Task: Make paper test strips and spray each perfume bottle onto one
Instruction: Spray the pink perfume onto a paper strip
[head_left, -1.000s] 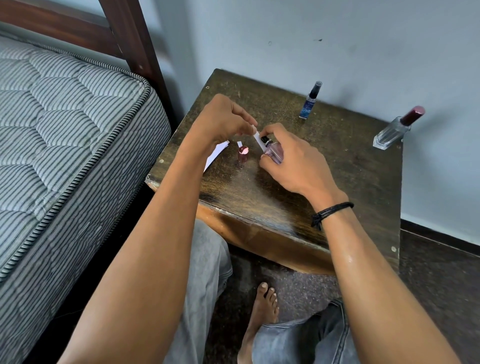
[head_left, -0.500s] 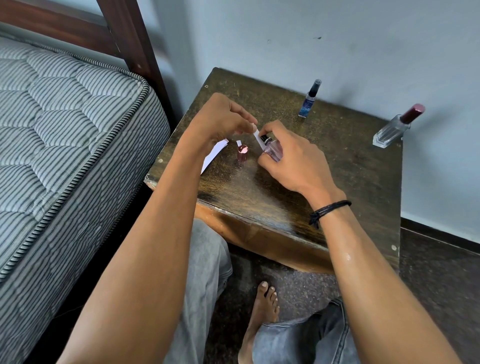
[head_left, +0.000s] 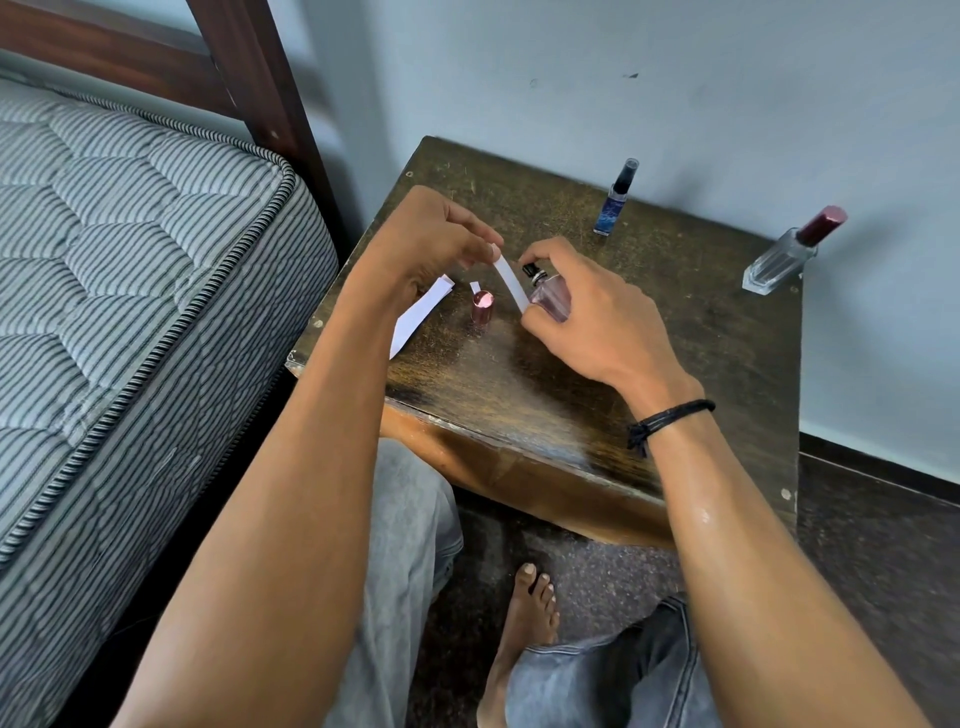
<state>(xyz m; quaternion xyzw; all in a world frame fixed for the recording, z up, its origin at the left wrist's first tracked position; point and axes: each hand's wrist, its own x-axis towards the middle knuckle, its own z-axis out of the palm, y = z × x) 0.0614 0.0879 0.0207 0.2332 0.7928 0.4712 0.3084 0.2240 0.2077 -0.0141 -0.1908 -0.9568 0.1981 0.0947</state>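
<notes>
At frame centre the left hand (head_left: 431, 244) pinches the top of a white paper strip (head_left: 508, 283), just beside the pink perfume bottle (head_left: 551, 300) gripped by the right hand (head_left: 597, 317), forefinger on its nozzle (head_left: 530, 270). A blue bottle (head_left: 615, 200) and a clear bottle (head_left: 787, 254) stand upper right.

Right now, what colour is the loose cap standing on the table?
The cap is metallic pink, clearest in the head view.

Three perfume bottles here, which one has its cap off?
The pink bottle in the right hand: its black nozzle is bare, its pink cap stands on the table. The blue bottle and the red-capped clear bottle are both capped.
</notes>
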